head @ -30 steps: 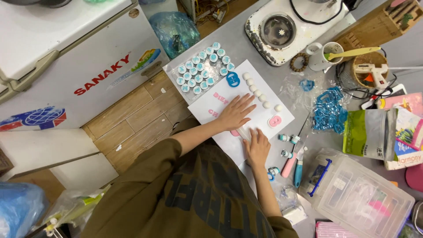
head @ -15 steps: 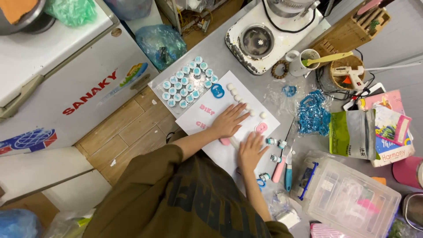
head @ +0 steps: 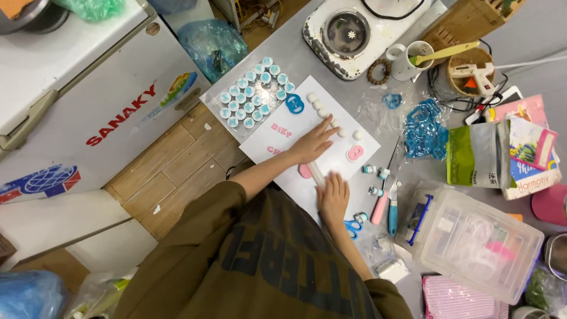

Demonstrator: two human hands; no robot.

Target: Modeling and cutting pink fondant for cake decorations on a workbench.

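My left hand (head: 313, 145) lies flat, fingers spread, on a white sheet (head: 277, 147) with pink letters. Below it, my right hand (head: 333, 198) is flat too, its fingertips at a clear rod (head: 318, 173) lying over a pink lump (head: 303, 171). The heel of my left hand is at the rod's other end. A row of white balls (head: 321, 106), a blue round cutter (head: 294, 104) and a pink oval piece (head: 355, 152) also sit on the sheet. A clear tray of small blue-lidded pots (head: 251, 97) lies beside it.
Small bottles (head: 376, 172), pink and blue tools (head: 387, 210) and blue scissors (head: 353, 226) lie right of my hands. Further right are a clear plastic box (head: 472, 242), blue cutters (head: 422, 127) and a green pouch (head: 472, 156). A burner (head: 348, 32), a mug (head: 413, 59) and a white freezer (head: 77, 88) stand nearby.
The view has shifted, so the table sits lower and further left in frame. Both hands stay flat on the sheet at the rod, in much the same pose.
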